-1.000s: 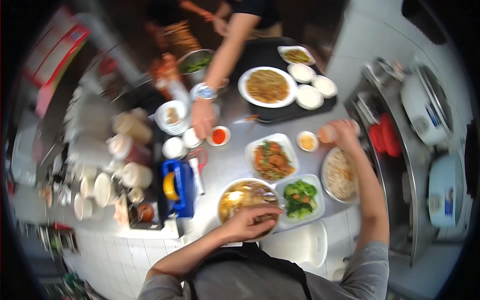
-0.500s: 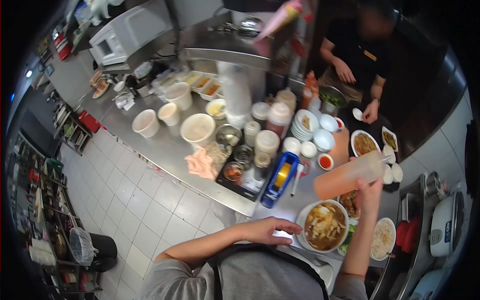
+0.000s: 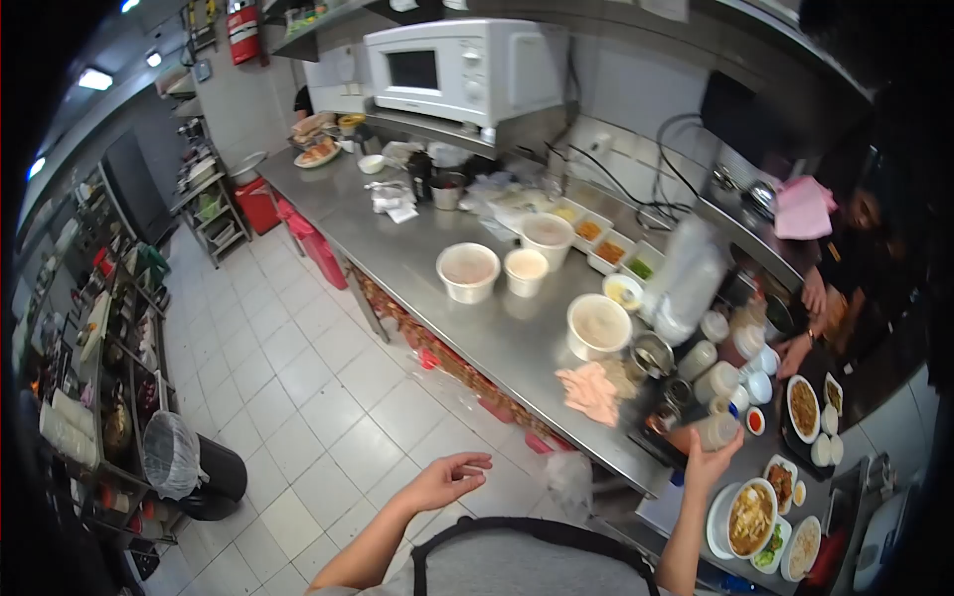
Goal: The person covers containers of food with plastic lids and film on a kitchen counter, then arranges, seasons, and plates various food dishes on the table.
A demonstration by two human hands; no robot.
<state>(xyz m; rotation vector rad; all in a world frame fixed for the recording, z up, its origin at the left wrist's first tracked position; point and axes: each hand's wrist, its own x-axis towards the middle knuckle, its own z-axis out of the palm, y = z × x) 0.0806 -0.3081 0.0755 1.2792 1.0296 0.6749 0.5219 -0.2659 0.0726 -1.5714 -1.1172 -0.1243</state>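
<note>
My right hand (image 3: 714, 457) is wrapped round a clear squeeze bottle (image 3: 717, 431) with orange sauce in it, held above the right part of the counter. Below it stand a bowl of soup (image 3: 751, 517), a dish of broccoli (image 3: 770, 549), a dish of saucy meat (image 3: 780, 484) and a bowl of rice (image 3: 803, 548). My left hand (image 3: 452, 481) hangs over the tiled floor with its fingers apart and nothing in it. A peach cloth (image 3: 590, 393) and a lidded white tub (image 3: 598, 327) rest on the counter ahead.
A long steel counter (image 3: 397, 238) runs to the back left, with a white microwave (image 3: 467, 70) above it. Two more white tubs (image 3: 468, 273) stand there. A lined black bin (image 3: 219, 472) and shelves are on the left. Part of a co-worker (image 3: 845, 268) shows at the right.
The view has swung left, showing more counter and floor. My right hand has taken up the sauce bottle. My left hand has come away from the soup bowl.
</note>
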